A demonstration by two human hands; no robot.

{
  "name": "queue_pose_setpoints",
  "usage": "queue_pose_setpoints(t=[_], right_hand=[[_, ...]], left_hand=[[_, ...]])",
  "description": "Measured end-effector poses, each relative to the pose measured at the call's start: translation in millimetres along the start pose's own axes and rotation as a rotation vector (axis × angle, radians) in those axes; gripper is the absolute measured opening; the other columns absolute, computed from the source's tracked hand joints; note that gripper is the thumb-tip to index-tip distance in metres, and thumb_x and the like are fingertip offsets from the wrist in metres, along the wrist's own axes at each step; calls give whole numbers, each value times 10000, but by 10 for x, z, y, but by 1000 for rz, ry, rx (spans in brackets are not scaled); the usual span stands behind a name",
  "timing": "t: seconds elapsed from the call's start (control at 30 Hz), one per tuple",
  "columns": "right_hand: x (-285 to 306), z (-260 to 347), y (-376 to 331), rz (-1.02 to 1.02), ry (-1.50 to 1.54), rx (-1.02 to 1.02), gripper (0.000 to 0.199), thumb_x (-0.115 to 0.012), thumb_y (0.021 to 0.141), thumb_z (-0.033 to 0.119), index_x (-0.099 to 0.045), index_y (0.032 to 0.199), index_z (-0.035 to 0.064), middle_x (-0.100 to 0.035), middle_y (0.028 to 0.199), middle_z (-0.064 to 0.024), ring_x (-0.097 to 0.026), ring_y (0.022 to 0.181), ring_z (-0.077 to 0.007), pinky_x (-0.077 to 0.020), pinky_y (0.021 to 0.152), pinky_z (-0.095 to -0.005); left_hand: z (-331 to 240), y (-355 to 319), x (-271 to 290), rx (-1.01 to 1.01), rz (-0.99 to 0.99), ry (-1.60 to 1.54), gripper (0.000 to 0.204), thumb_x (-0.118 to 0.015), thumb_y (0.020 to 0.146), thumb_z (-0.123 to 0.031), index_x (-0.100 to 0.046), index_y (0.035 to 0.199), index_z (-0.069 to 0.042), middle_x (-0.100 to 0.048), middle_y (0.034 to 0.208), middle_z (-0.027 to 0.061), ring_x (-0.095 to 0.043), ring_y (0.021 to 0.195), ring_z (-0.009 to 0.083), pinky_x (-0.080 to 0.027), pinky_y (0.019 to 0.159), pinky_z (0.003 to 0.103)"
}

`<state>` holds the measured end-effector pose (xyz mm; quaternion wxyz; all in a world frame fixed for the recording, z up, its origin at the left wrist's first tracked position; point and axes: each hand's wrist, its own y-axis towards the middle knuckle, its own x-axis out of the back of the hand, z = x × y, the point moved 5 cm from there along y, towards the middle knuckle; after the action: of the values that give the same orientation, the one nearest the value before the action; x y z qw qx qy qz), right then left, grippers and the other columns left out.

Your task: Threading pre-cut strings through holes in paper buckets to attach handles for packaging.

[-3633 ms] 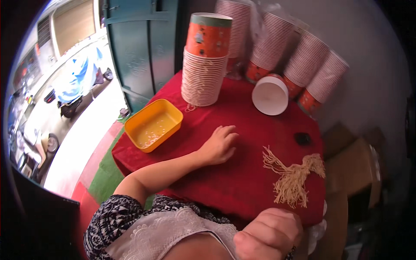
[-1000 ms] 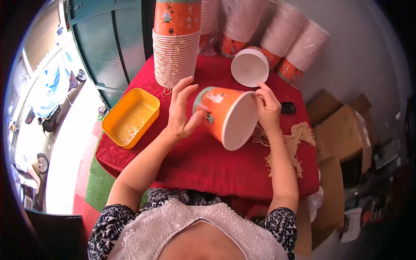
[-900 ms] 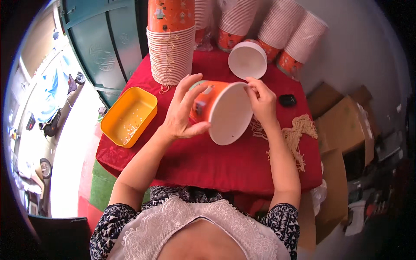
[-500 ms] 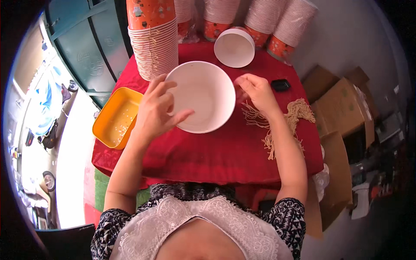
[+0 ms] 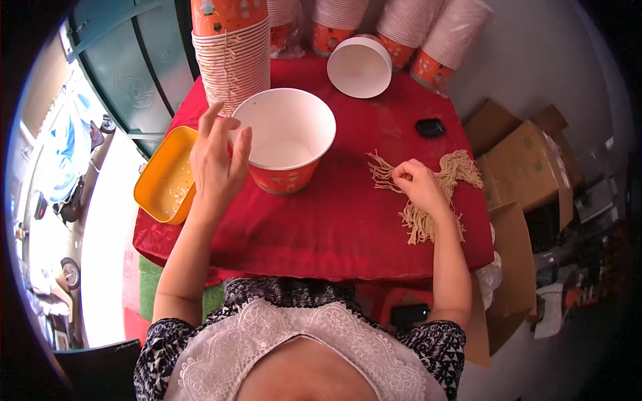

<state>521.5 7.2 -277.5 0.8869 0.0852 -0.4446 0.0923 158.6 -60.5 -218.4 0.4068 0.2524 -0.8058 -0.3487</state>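
A large paper bucket (image 5: 284,134), white inside and orange outside, stands upright on the red cloth in front of me. My left hand (image 5: 219,160) is at its left rim, with fingers apart; whether a fingertip touches the rim, I cannot tell. Off to the right lies a bundle of beige strings (image 5: 458,167) with loose, frayed ends. Over its left part, my right hand (image 5: 422,187) has thumb and fingers pinched together on strands of it. Left of the bucket sits a yellow plastic tub (image 5: 148,187) holding small pale bits, partly behind my left hand.
A tall stack of paper buckets (image 5: 234,70) rises at the back left, with several more wrapped stacks (image 5: 404,27) along the back. One white-lined bucket (image 5: 360,67) lies tipped behind. A small black object (image 5: 429,127) is at the right, near cardboard boxes (image 5: 525,164) beyond the table.
The bucket, tilted toward me before, now stands upright farther left. My right hand has moved from beside its rim down and right onto the strings. My left hand has shifted left, its fingers raised.
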Motion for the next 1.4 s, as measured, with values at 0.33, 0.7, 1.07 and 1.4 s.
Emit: queue_pose_setpoints(t=[0.33, 0.7, 1.07, 1.4], right_hand=[[-159, -168, -29, 30, -197, -48, 141, -628, 890, 134, -672, 916, 3, -621, 983, -147, -579, 1003, -289, -461, 903, -418], [-265, -159, -42, -99, -114, 11, 127, -628, 879, 86, -613, 864, -39, -619, 913, -152, -599, 880, -298, -482, 796, -407], [-217, -138, -75, -160, -61, 59, 77, -573, 898, 19, -582, 959, -28, -629, 958, -157, -634, 902, -323, -509, 793, -407], [-280, 21, -137, -94, -173, 310, 85, -655, 820, -9, -622, 895, -31, -549, 1020, -147, -563, 1022, -320, -473, 877, -403]], left_hand=[[-209, -328, 247, -88, -132, -127, 81, -607, 835, 19, -599, 914, 37, -551, 1163, 216, -604, 940, 273, -523, 662, 294], [-171, -448, 199, -36, -71, -181, 60, -602, 822, 41, -594, 880, 27, -593, 1073, 178, -614, 845, 226, -505, 666, 286], [-216, -504, 182, -33, -47, -227, 74, -597, 813, 61, -594, 878, 26, -604, 1051, 167, -612, 812, 219, -500, 666, 289], [-208, -540, 228, -33, -61, -195, 76, -593, 810, 58, -594, 878, 23, -599, 1042, 175, -620, 837, 240, -504, 690, 299]])
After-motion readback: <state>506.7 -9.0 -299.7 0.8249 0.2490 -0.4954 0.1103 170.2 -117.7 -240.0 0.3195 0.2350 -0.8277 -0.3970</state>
